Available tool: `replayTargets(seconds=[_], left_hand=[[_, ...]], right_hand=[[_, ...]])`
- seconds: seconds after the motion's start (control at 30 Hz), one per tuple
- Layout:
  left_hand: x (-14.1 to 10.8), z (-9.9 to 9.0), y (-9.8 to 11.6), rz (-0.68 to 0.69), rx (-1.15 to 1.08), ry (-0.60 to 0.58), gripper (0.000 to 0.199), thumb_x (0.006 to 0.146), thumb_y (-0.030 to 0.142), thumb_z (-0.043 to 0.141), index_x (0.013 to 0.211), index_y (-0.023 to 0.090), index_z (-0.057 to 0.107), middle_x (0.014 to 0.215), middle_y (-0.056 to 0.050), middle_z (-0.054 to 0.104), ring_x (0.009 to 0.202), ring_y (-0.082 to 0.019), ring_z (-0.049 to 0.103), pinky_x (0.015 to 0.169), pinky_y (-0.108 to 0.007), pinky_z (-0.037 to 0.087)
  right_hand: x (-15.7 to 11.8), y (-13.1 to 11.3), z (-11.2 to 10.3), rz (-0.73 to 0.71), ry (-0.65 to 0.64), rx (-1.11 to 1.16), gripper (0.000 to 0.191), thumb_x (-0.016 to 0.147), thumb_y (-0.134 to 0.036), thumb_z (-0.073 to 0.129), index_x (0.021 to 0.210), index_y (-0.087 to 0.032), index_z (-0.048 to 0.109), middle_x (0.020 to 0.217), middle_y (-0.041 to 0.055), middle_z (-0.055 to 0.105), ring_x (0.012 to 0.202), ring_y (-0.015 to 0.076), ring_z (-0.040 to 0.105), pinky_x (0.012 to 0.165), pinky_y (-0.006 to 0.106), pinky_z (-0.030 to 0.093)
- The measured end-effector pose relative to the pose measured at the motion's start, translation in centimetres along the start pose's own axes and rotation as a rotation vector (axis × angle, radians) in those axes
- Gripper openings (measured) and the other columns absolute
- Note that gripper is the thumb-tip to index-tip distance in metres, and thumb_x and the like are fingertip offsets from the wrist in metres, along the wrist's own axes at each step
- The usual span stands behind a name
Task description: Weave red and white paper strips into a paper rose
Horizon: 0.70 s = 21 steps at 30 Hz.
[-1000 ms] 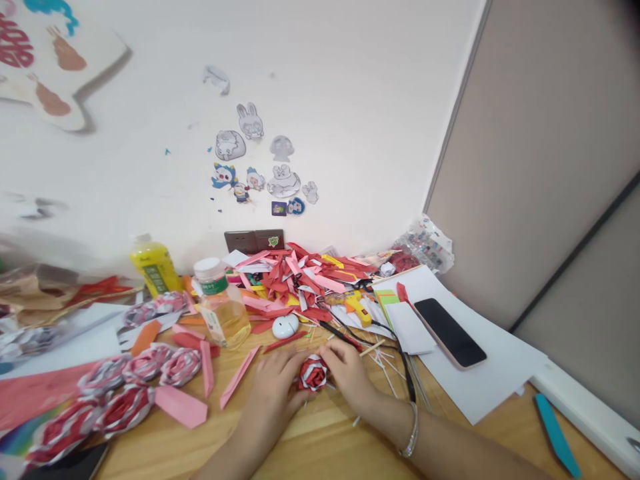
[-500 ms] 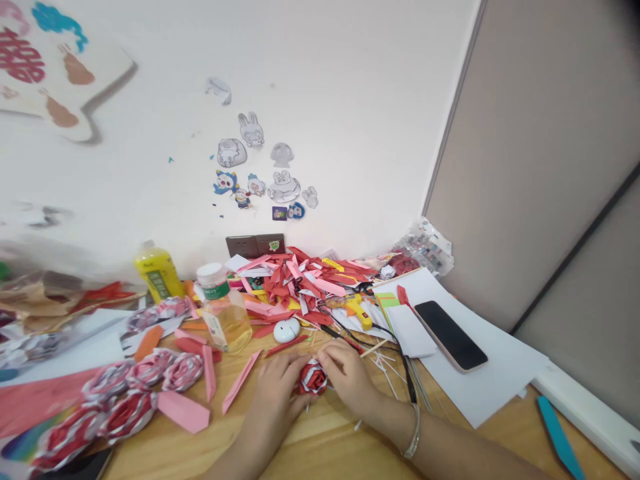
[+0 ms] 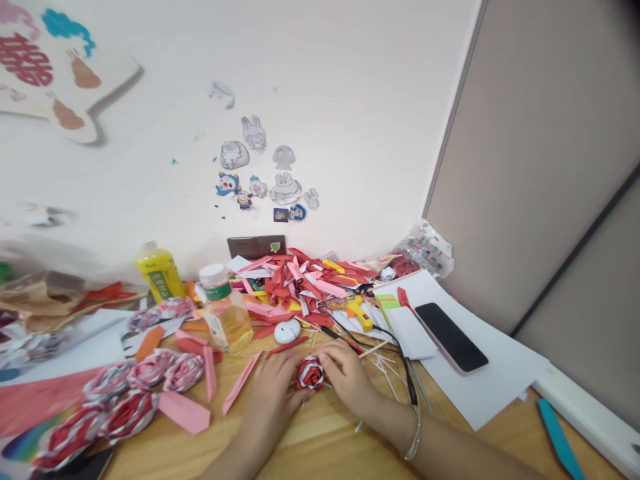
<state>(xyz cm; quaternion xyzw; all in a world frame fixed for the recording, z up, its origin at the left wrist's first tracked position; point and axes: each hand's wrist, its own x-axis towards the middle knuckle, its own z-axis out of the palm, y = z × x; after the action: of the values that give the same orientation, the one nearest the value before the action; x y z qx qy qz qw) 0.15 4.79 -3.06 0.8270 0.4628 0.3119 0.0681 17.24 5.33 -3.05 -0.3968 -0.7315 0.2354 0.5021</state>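
A red and white folded-paper rose is between my two hands, just above the front of the wooden table. My left hand is closed around its left side, fingertips behind it and thumb below. From the right, my right hand pinches its edge, with some fingers curled out of sight. Beyond the hands lie a white earphone case and a heap of red and pink folded paper strips. A yellow glue gun rests at the heap's right side.
Several finished paper roses lie at the left. A jar of amber liquid and a yellow bottle stand behind them. On the right, a phone lies on white paper. A black cable runs close to my right wrist.
The rose has turned slightly in my hands, so its spiral face shows more fully. My right fingers have shifted a little, and the view has moved slightly.
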Motion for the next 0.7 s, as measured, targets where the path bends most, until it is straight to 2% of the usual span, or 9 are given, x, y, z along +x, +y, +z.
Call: replayTargets(seconds=[0.13, 0.2, 0.33, 0.43, 0.57, 0.7], left_hand=[[-0.1, 0.1, -0.1, 0.007, 0.010, 0.015, 0.041, 0.065, 0.024, 0.074, 0.103, 0.021, 0.060, 0.102, -0.010, 0.066, 0.095, -0.030, 0.058, 0.084, -0.047, 0.043], [-0.1, 0.1, -0.3, 0.014, 0.004, 0.028, 0.041, 0.067, 0.024, 0.072, 0.105, 0.021, 0.059, 0.102, -0.009, 0.065, 0.094, -0.029, 0.058, 0.082, -0.044, 0.045], [0.1, 0.0, -0.6, 0.018, -0.002, 0.093, 0.041, 0.071, 0.030, 0.069, 0.109, 0.022, 0.056, 0.102, -0.009, 0.065, 0.093, -0.028, 0.058, 0.077, -0.042, 0.047], [0.2, -0.1, -0.6, 0.024, 0.016, 0.147, 0.038, 0.070, 0.033, 0.069, 0.103, 0.020, 0.057, 0.099, -0.010, 0.065, 0.091, -0.029, 0.058, 0.076, -0.042, 0.046], [0.1, 0.0, -0.4, 0.077, 0.055, 0.166, 0.036, 0.064, 0.034, 0.073, 0.093, 0.019, 0.060, 0.094, -0.010, 0.066, 0.089, -0.030, 0.058, 0.075, -0.043, 0.046], [0.0, 0.1, -0.1, 0.074, 0.063, 0.139, 0.036, 0.063, 0.030, 0.074, 0.094, 0.018, 0.059, 0.091, -0.010, 0.065, 0.087, -0.030, 0.058, 0.074, -0.042, 0.046]], right_hand=[[0.1, -0.3, -0.3, -0.097, -0.066, -0.036, 0.026, 0.090, -0.020, 0.039, 0.089, -0.019, 0.065, 0.089, 0.0057, 0.065, 0.087, 0.0175, 0.055, 0.081, 0.031, 0.041], [0.1, -0.1, -0.3, -0.085, -0.052, 0.015, 0.025, 0.090, -0.021, 0.040, 0.092, -0.019, 0.065, 0.092, 0.0059, 0.065, 0.090, 0.0176, 0.056, 0.083, 0.031, 0.041], [0.2, 0.8, 0.3, 0.149, 0.091, 0.224, 0.021, 0.086, -0.027, 0.048, 0.100, -0.019, 0.061, 0.099, 0.0071, 0.064, 0.093, 0.0193, 0.058, 0.083, 0.033, 0.044], [0.3, 1.4, 0.9, 0.316, 0.104, 0.432, 0.023, 0.080, -0.034, 0.057, 0.095, -0.017, 0.060, 0.092, 0.0065, 0.065, 0.083, 0.0200, 0.061, 0.075, 0.033, 0.048], [0.4, 1.6, 1.2, 0.384, 0.043, 0.511, 0.020, 0.074, -0.035, 0.063, 0.081, -0.016, 0.062, 0.079, 0.0043, 0.065, 0.075, 0.0191, 0.061, 0.068, 0.031, 0.049], [0.5, 1.8, 1.4, 0.463, 0.081, 0.595, 0.026, 0.067, -0.036, 0.068, 0.082, -0.017, 0.059, 0.079, 0.0034, 0.065, 0.074, 0.0190, 0.061, 0.064, 0.029, 0.048]])
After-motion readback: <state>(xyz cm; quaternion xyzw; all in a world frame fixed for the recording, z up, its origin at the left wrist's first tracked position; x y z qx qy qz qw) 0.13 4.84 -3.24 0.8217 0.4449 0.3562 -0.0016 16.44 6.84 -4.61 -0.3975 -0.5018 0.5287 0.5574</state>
